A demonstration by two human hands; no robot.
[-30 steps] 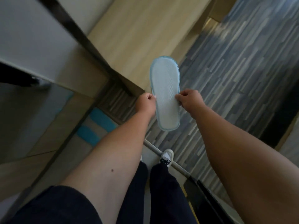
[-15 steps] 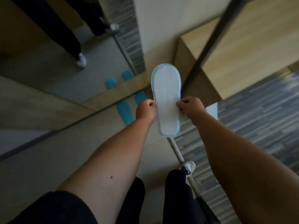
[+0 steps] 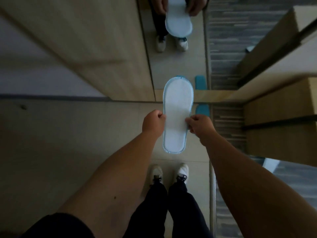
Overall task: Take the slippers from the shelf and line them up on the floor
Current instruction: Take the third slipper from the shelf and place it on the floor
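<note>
A flat white slipper (image 3: 176, 107) with a light blue stitched edge hangs above the floor, sole side toward me, toe pointing away. My left hand (image 3: 153, 122) pinches its left edge and my right hand (image 3: 199, 123) pinches its right edge at mid-length. On the floor just beyond, a blue slipper (image 3: 202, 109) lies against the base of a mirror, partly hidden by the held one. Whether a second slipper is folded against the held one cannot be seen.
A floor-length mirror (image 3: 173, 62) straight ahead reflects my hands, the slipper and my feet. My white shoes (image 3: 169, 172) stand on beige tile. A metal threshold strip (image 3: 212, 186) separates tile from striped grey carpet (image 3: 226, 126). Wooden shelving (image 3: 283, 117) stands at right.
The view has swung left to face the mirror squarely. Both hands keep the same grip on the slipper, now over the tile in front of the blue slipper.
</note>
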